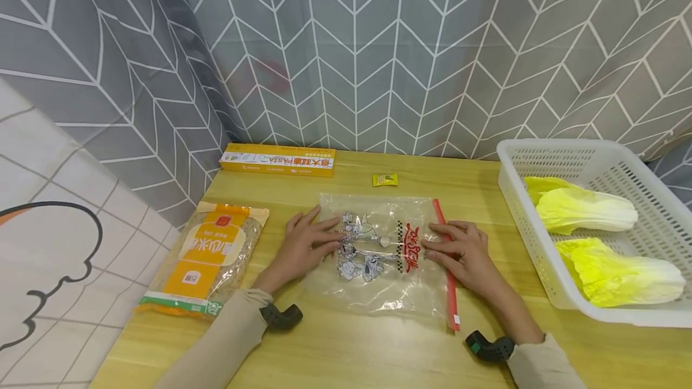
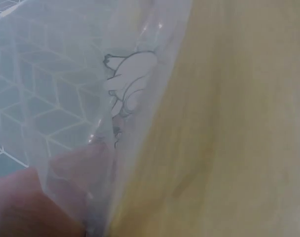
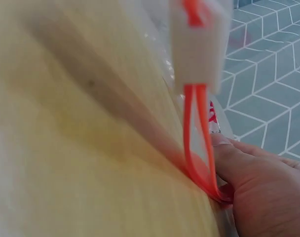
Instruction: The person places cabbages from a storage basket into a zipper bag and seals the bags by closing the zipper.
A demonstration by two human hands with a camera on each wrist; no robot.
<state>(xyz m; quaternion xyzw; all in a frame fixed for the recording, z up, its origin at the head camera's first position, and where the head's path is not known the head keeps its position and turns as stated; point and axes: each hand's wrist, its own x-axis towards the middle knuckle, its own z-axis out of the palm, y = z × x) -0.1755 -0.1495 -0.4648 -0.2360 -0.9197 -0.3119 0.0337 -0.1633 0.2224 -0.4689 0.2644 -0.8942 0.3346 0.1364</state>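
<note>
A clear plastic zip bag [image 1: 378, 299] with cartoon drawings and red lettering lies flat on the wooden table. Its red zip edge [image 1: 452, 296] runs along the right side. My left hand [image 1: 308, 248] rests on the bag's left part, fingers stretched toward the drawings. Across the zip edge reaches my right hand [image 1: 462, 251], its fingertips on the plastic near the lettering. In the right wrist view the two red strips [image 3: 188, 133] stand apart below a white slider [image 3: 199, 54], beside my thumb [image 3: 234, 160]. Clear plastic overlaps part of the left hand [image 2: 21, 197] in the left wrist view.
Left of the bag lies a packed bag of grain [image 1: 232, 245]. A yellow pasta box [image 1: 278, 161] and a small yellow packet [image 1: 385, 180] are at the back. On the right, a white plastic basket [image 1: 527, 245] holds two pieces of cabbage [image 1: 586, 209].
</note>
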